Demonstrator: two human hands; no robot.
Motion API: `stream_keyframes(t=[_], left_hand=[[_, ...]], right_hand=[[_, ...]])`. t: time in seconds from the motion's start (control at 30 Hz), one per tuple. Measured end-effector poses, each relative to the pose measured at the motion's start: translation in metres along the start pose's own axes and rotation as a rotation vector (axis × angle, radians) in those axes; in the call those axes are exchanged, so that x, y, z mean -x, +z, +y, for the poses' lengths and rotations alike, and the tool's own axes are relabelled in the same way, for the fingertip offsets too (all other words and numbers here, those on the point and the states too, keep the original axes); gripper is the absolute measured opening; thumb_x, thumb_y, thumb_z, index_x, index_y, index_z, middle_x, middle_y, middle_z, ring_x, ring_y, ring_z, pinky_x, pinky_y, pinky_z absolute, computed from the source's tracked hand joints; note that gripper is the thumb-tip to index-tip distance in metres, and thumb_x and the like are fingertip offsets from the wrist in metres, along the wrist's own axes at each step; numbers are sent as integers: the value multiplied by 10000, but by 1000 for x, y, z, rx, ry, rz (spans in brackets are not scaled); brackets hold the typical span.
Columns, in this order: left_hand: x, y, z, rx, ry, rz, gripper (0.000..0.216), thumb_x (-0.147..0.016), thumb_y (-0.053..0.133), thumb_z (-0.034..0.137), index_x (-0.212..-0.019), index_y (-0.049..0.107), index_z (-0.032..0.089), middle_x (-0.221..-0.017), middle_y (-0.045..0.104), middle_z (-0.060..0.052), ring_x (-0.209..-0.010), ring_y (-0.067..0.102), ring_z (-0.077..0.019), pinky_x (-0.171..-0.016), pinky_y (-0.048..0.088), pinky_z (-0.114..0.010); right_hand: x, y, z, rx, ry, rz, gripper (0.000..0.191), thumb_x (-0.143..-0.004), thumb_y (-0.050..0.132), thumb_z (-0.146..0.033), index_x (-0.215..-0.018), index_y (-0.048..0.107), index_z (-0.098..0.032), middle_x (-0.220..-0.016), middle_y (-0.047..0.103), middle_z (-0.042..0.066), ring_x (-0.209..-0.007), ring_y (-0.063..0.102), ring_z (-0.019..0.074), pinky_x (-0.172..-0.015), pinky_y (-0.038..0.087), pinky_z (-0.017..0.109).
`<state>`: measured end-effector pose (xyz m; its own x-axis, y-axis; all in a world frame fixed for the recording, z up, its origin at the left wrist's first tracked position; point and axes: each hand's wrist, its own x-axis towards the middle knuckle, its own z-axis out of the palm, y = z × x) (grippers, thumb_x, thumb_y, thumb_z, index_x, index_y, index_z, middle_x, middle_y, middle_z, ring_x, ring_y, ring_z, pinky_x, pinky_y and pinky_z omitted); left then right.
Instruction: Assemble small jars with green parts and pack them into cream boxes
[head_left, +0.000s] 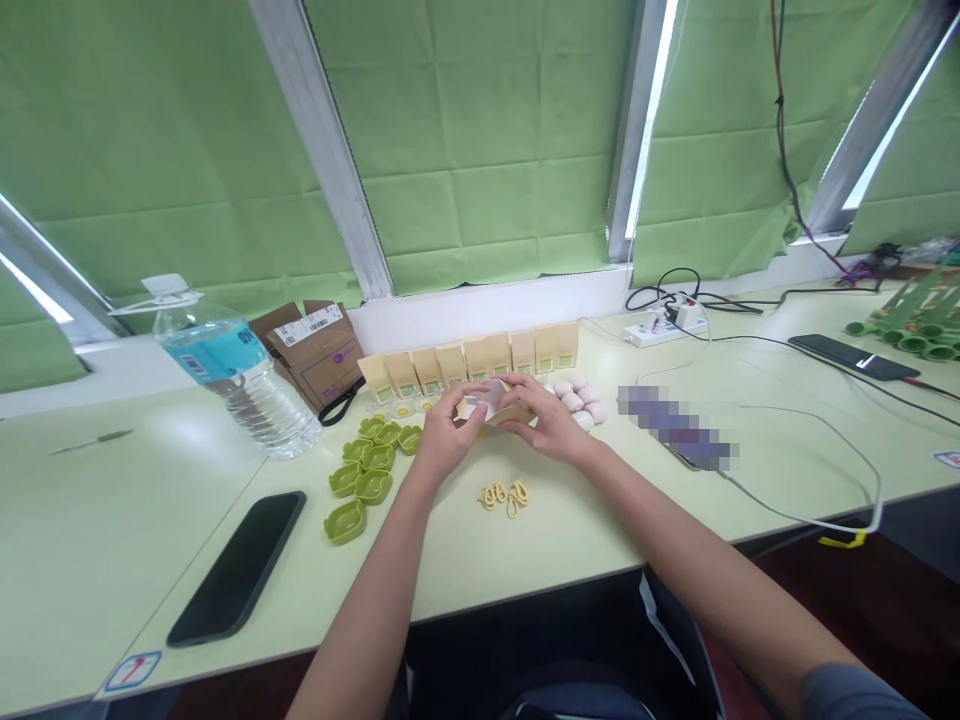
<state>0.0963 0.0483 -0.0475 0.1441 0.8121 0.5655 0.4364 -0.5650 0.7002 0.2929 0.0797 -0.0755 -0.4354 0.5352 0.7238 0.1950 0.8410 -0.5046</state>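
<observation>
Looking down over the pale green tabletop (90, 520), I start with the biggest item, the water bottle (232, 375), lying tilted at the far left beside brown cardboard boxes (315, 350). Nearer me, a dark phone (238, 565) lies flat close to the front edge. Along the back stands a row of small tan cartons (469, 360), upright, shoulder to shoulder. Left of centre sit the green trays (369, 475) in a loose cluster, and pale egg-shaped pieces (581, 398) are bunched on the right. Now both hands: my left hand (444, 435) and right hand (546, 420) are pinching one small carton (495, 402) between the fingertips, held just above the tabletop in front of the row. Smallest of all, the yellow loops (504, 495) lie just below my wrists. My worry: the grip is only fingertip-deep on thin card, so squeezing could crease it, and a dragging wrist could scatter those loops or nudge the row over.
</observation>
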Motion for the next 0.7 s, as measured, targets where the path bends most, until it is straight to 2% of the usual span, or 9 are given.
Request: stream_keyframes(t=[0.13, 0.3, 0.4, 0.57, 0.7], left_hand=[[0, -11, 0, -28, -52, -6, 234, -868, 604, 353, -1032, 691, 211, -1041, 706, -43, -848, 622, -193, -626, 464, -254], [-5, -23, -4, -51, -59, 80, 245, -873, 567, 370, -969, 703, 190, -985, 711, -50, -889, 618, -210, -715, 468, -290], [-5, -30, -7, -58, -59, 135, 246, -859, 566, 367, -945, 704, 182, -966, 712, -53, -877, 617, -212, -713, 463, -294], [2, -38, -10, -73, -58, 176, 265, -860, 510, 354, -923, 701, 181, -902, 698, -64, -818, 618, -216, -583, 428, -270], [5, -38, -12, -140, 48, 174, 232, -831, 494, 297, -867, 699, 194, -898, 703, -68, -826, 620, -226, -683, 487, -320]], right_hand=[[0, 2, -2, -62, 46, 7, 343, -850, 735, -321, -1127, 544, -255, -1349, 572, 114, -1342, 499, 276, -1079, 435, 512], [0, -5, 5, -53, 123, -15, 681, -726, 841, -398, -1270, 460, -244, -1350, 563, 127, -1279, 548, 270, -1071, 452, 487], [2, -9, 14, 41, 169, -97, 715, -708, 853, -379, -1306, 483, -248, -1328, 581, 113, -1257, 559, 275, -1068, 453, 498], [6, -7, 20, 185, 212, -199, 728, -770, 805, -349, -1413, 469, -291, -1424, 550, 115, -1327, 509, 307, -1079, 438, 527], [7, 0, 22, 285, 252, -244, 766, -808, 763, -315, -1484, 406, -280, -1382, 581, 145, -1290, 536, 336, -1023, 471, 533]])
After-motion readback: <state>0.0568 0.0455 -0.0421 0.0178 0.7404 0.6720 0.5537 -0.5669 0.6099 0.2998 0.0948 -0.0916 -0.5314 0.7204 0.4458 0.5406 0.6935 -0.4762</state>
